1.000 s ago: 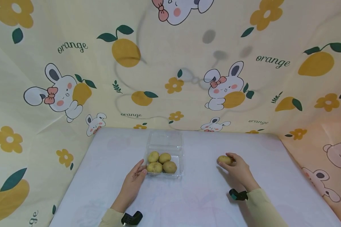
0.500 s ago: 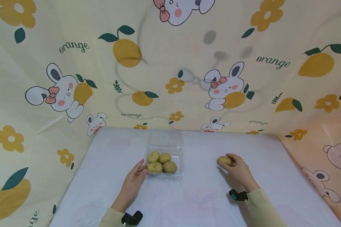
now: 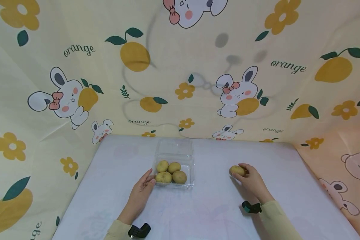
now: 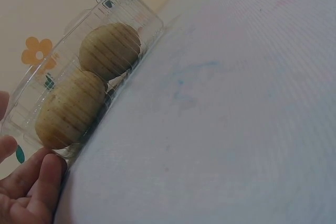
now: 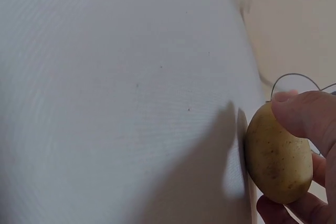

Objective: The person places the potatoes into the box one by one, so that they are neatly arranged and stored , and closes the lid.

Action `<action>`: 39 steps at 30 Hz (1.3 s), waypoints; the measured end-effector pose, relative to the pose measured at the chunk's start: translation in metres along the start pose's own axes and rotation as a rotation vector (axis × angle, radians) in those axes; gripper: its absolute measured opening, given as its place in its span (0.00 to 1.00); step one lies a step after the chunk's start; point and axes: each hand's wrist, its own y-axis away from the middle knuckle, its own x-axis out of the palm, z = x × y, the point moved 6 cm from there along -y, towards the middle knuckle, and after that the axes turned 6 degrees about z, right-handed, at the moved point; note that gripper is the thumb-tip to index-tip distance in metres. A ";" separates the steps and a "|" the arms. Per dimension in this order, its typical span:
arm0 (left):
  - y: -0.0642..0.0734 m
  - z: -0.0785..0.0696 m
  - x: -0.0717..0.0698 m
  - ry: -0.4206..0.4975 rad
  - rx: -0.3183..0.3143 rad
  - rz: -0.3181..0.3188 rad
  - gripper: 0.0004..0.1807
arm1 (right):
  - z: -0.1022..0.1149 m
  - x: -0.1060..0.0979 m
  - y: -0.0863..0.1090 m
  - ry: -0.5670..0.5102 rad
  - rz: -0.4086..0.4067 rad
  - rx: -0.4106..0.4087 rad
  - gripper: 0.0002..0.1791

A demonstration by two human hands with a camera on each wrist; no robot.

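On the right of the table, my right hand pinches a potato between thumb and fingers. In the right wrist view the potato is close over the white surface, with the thumb on one end and fingertips around the other. A clear plastic clamshell box stands left of the middle, its lid laid back. Several potatoes lie inside, mostly on its left. My left hand rests at the box's left side, fingers fairly straight. In the left wrist view its fingertips are right at the box corner.
A white table lies under everything. Behind and at both sides hangs a cream cloth printed with rabbits, oranges and flowers. A dark wrist camera sits on the left wrist, and another dark camera on the right.
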 end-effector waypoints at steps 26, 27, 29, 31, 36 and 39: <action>0.001 0.001 0.000 0.011 0.009 0.007 0.31 | -0.005 0.001 0.000 0.053 -0.022 0.043 0.40; 0.001 0.000 0.000 0.013 0.007 0.009 0.31 | -0.005 0.001 0.000 0.057 -0.029 0.044 0.40; 0.001 -0.001 0.000 0.015 0.011 0.012 0.31 | -0.005 0.000 0.000 0.062 -0.041 0.045 0.40; 0.001 -0.002 0.000 0.016 0.016 0.013 0.31 | -0.003 0.001 -0.001 0.062 -0.050 0.038 0.41; 0.001 -0.001 0.000 0.009 0.019 0.011 0.31 | 0.010 0.006 0.000 0.048 -0.062 0.015 0.41; 0.001 0.000 0.000 0.005 0.017 0.013 0.32 | 0.020 0.009 0.000 0.032 -0.063 0.010 0.40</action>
